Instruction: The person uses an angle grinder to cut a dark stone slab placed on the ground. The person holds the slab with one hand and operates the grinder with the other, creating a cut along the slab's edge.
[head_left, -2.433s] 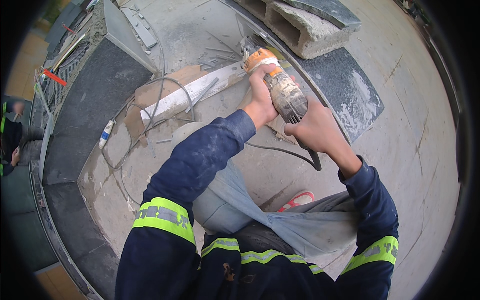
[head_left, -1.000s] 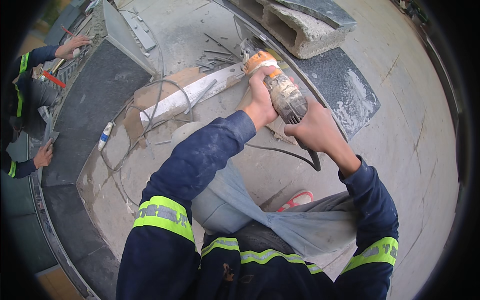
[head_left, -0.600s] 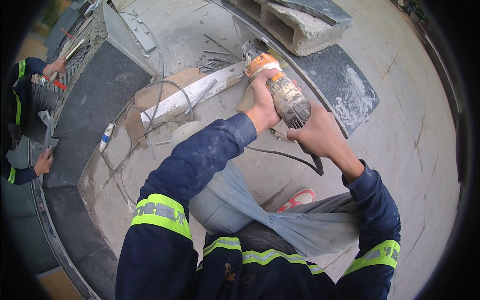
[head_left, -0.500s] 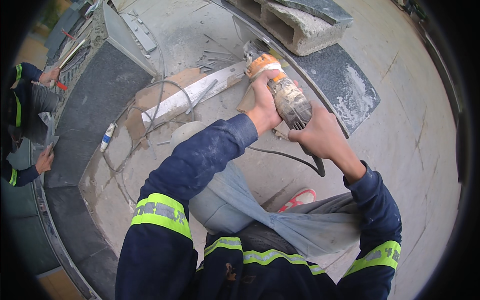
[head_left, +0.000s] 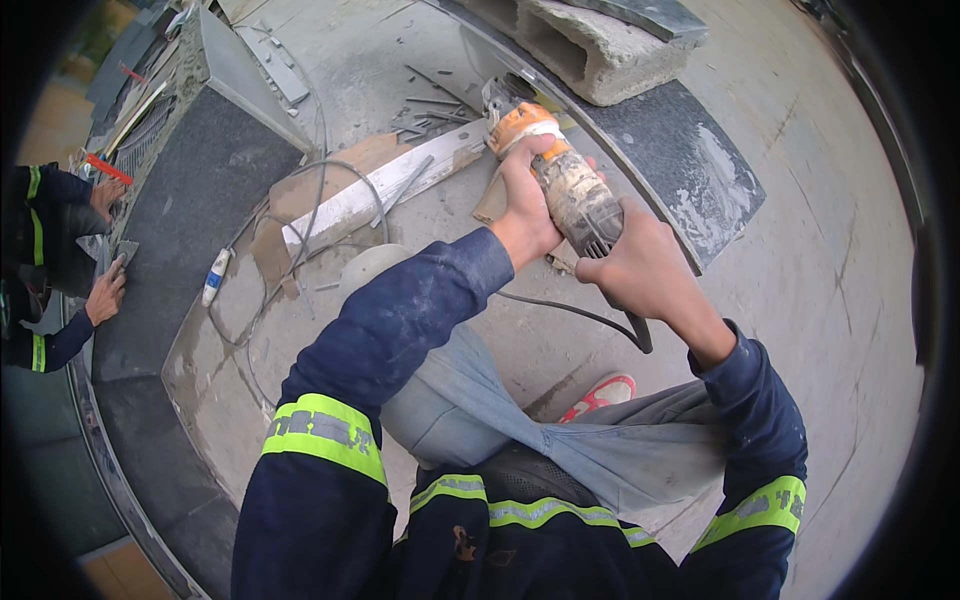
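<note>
Both my hands grip a dusty orange angle grinder [head_left: 575,190], its head pointing away from me. Around the front of its body, just behind the orange collar, is my left hand [head_left: 528,205]. My right hand [head_left: 645,258] wraps the rear end, where the black cord comes out. The grinder's head lies at the near edge of a dark stone slab [head_left: 690,165]; whether the disc touches the stone I cannot tell. A concrete hollow block [head_left: 620,60] rests on that slab, with a dark stone piece [head_left: 655,15] on top of it.
A white-coated board [head_left: 370,195] and cut stone strips [head_left: 430,110] lie on the floor left of the grinder. Grey cable [head_left: 325,190] loops there, with a white and blue connector [head_left: 215,277]. At far left, a co-worker's hand [head_left: 107,290] holds a trowel over dark stone paving [head_left: 200,200].
My hands and the grinder stay almost in place. The co-worker's lower hand has moved up and to the right along the paving; the upper hand has shifted down beside a red tool.
</note>
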